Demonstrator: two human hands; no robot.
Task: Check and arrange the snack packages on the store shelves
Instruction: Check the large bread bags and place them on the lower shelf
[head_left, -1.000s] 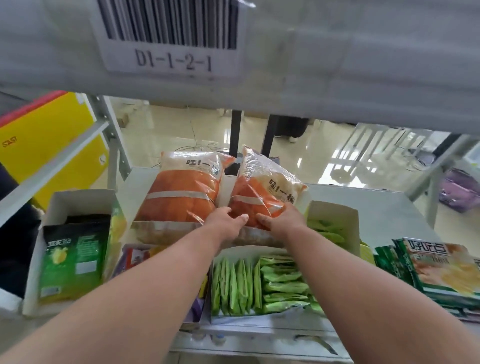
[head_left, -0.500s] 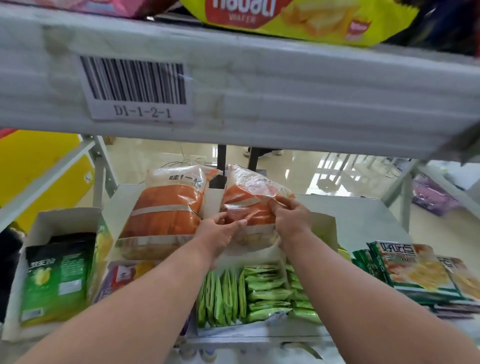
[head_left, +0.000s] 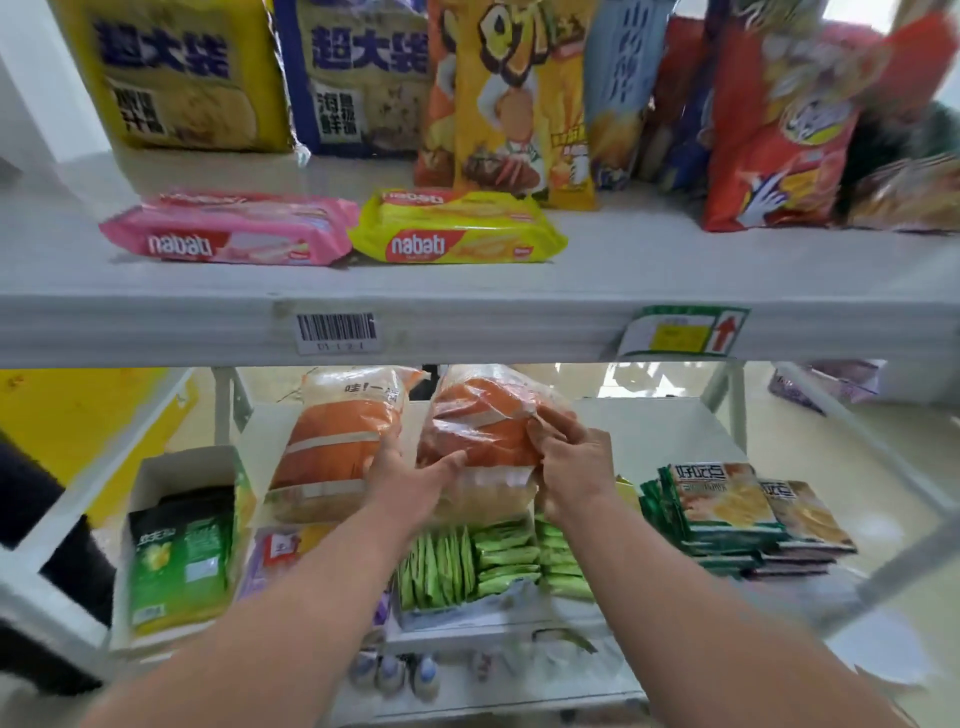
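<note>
From the head camera: both hands are on the right orange bag (head_left: 483, 426), far on the lower shelf (head_left: 649, 421). The right hand (head_left: 574, 467) pinches its right edge, apparently to tilt it upright for a look. The left hand (head_left: 410, 480) presses its fingers flat against the front, steadying it beside the left orange bag (head_left: 340, 441). Green packets (head_left: 467, 564) lie nearer, below.

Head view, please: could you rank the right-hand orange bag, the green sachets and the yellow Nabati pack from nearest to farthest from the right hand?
1. Right-hand orange bag: in the right hand's grip, on the lower shelf.
2. Green sachets: just below the hand, in a tray at the shelf's front.
3. Yellow Nabati pack: lying flat on the shelf above, up and to the left.
</note>
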